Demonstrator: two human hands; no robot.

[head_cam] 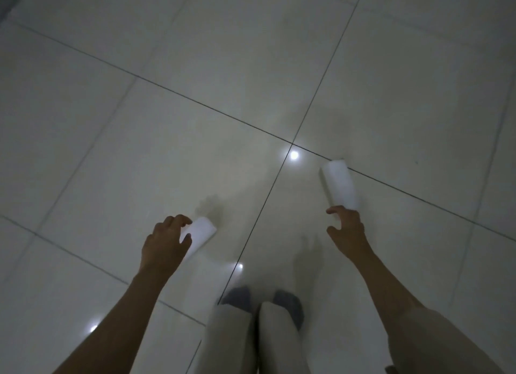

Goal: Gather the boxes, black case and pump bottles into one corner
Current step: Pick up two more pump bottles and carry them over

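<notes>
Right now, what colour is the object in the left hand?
White, plain, in the head view: object in the left hand.

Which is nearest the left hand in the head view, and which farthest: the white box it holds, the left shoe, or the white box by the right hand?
1. White box in the left hand: in its grip.
2. Left shoe: below right.
3. White box by the right hand: far right.
</notes>
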